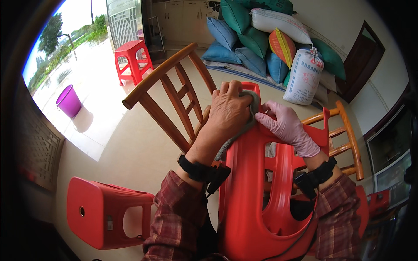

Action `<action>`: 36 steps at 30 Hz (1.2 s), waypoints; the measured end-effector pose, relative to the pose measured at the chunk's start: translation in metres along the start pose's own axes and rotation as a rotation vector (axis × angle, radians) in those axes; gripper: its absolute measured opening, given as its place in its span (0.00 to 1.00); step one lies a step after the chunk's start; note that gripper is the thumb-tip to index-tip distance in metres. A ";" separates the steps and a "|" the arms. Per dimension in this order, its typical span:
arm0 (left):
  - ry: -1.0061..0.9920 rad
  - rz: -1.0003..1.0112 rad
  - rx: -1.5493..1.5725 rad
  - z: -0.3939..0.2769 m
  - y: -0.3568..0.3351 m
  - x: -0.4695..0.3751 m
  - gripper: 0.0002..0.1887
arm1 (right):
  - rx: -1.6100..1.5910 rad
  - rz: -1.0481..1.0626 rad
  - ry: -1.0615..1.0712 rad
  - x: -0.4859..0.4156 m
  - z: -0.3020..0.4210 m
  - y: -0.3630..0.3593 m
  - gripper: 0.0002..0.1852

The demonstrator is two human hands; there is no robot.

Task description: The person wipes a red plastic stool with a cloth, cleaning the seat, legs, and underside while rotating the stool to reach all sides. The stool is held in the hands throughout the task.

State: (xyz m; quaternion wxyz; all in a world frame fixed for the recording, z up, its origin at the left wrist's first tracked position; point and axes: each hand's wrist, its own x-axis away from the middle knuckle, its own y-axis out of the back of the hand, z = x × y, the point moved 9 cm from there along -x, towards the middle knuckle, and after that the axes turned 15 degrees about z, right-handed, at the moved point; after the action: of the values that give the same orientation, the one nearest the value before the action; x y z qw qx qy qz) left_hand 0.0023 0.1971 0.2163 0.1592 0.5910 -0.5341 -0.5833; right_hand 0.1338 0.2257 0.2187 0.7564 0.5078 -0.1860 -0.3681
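A red plastic stool (pixel 243 195) lies tipped toward me, its legs pointing away. My bare left hand (pixel 230 106) grips a grey-green cloth (pixel 253 104) and presses it against the far end of one stool leg. On my right hand (pixel 284 125) is a pink glove; its thumb and fingers close around the stool's frame beside the cloth. Part of the cloth hangs down along the stool's left side. Just beyond my left hand stands a wooden chair (pixel 169 94) with a slatted back.
Another red stool (pixel 94 212) lies on its side at lower left, and a third stool (pixel 132 62) stands near the doorway. A purple bucket (pixel 69 101) is at left. Stuffed sacks (pixel 254 42) are piled at the back. A second wooden chair (pixel 351 143) stands at right.
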 end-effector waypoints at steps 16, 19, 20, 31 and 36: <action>-0.222 -0.088 0.085 -0.009 -0.020 0.001 0.16 | -0.012 0.030 0.003 -0.001 -0.003 -0.003 0.24; -0.094 -0.031 0.099 0.005 -0.025 -0.007 0.17 | -0.006 0.039 -0.026 -0.006 -0.008 -0.004 0.26; -0.069 -0.033 0.094 0.010 -0.024 -0.010 0.17 | -0.011 0.037 -0.022 -0.006 -0.009 -0.004 0.27; 0.110 0.171 0.287 0.050 -0.050 -0.003 0.17 | -0.036 0.020 -0.024 -0.005 -0.013 -0.001 0.29; 0.163 0.164 0.305 0.072 -0.066 0.008 0.15 | -0.034 0.029 -0.034 -0.004 -0.013 -0.002 0.24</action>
State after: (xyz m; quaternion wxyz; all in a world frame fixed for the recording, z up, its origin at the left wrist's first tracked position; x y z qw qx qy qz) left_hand -0.0316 0.2470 0.1393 0.1576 0.6081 -0.6479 -0.4308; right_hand 0.1388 0.2367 0.2121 0.7668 0.4859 -0.2000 -0.3686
